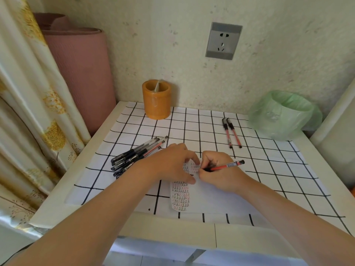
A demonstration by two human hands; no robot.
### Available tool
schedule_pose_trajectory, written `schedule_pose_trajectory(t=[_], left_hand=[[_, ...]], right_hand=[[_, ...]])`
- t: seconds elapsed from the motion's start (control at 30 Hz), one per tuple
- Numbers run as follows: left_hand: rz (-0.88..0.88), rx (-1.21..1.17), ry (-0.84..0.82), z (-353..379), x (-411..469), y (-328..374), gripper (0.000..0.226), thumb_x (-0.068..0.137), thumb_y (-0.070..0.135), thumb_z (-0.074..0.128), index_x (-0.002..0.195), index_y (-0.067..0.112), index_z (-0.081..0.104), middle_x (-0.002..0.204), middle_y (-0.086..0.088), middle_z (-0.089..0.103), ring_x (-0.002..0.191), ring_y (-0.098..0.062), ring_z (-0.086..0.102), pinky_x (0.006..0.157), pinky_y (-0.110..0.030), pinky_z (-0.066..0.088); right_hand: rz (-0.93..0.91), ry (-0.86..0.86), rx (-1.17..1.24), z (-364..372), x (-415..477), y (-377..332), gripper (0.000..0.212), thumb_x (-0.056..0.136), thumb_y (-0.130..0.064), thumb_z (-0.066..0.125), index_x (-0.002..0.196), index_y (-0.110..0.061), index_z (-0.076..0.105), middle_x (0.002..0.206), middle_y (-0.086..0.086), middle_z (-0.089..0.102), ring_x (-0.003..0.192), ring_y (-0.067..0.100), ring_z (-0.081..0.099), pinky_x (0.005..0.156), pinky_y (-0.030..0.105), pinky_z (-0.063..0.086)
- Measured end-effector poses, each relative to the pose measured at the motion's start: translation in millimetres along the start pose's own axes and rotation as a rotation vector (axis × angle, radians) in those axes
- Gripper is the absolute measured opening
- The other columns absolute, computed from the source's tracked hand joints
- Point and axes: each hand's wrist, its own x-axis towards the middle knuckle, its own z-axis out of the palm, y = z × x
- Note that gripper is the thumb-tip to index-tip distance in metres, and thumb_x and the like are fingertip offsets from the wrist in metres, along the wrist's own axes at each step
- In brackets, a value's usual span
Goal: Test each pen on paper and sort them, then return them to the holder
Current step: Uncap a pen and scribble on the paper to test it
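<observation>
**Red pen on the paper, holder nearly empty**

We grip a red pen (224, 166) in our right hand (219, 169), fingers closed around it, tip on the paper (201, 196). Our left hand (172, 162) lies open, pressing the sheet flat. A pile of pens (136, 155) sits to the left, two red pens (231, 132) lie apart. The orange holder (156, 99) contains one pale stick. The green-lined bin (284, 114) sits at the tabletop's (57, 204) far right; its contents are unclear.

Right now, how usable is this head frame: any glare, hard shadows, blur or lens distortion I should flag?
Head view: soft, even light with no glare and only faint shadow under the hands; wide-angle bending curves the table edge and stretches both forearms; the marks on the paper are too small to read; the orange holder and the red pen in the right hand are sharp enough.
</observation>
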Motion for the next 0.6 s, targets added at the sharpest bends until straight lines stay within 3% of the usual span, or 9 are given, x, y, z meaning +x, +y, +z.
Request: schedule_pose_trajectory(t=[0.27, 0.43, 0.6], left_hand=[[-0.006, -0.002, -0.003, -1, -2, 2, 0.058, 0.072, 0.049, 0.081, 0.125, 0.041, 0.058, 0.105, 0.011, 0.046, 0.104, -0.011, 0.044, 0.088, -0.032, 0.046], [-0.006, 0.004, -0.014, -3, -4, 2, 0.058, 0.074, 0.048, 0.079, 0.127, 0.041, 0.058, 0.105, 0.013, 0.045, 0.104, -0.010, 0.044, 0.090, -0.032, 0.045], [-0.054, -0.003, -0.025, -12, -9, -2, 0.052, 0.074, 0.045, 0.082, 0.120, 0.036, 0.058, 0.106, 0.014, 0.050, 0.101, -0.007, 0.051, 0.091, -0.034, 0.050]], right_hand=[[0.035, -0.007, 0.009, 0, 0, -5, 0.021, 0.072, -0.004, 0.065, 0.064, -0.016, 0.051, 0.058, -0.010, 0.050, 0.052, 0.011, 0.043, 0.044, 0.028, 0.035], [0.093, 0.126, 0.140, -6, 1, -6, 0.022, 0.079, 0.005, 0.058, 0.067, -0.013, 0.051, 0.057, 0.002, 0.049, 0.053, 0.017, 0.041, 0.048, 0.029, 0.030], [0.131, 0.300, 0.347, -8, 3, -10, 0.016, 0.088, 0.005, 0.061, 0.084, -0.010, 0.064, 0.058, 0.009, 0.053, 0.049, 0.019, 0.044, 0.044, 0.027, 0.037]])
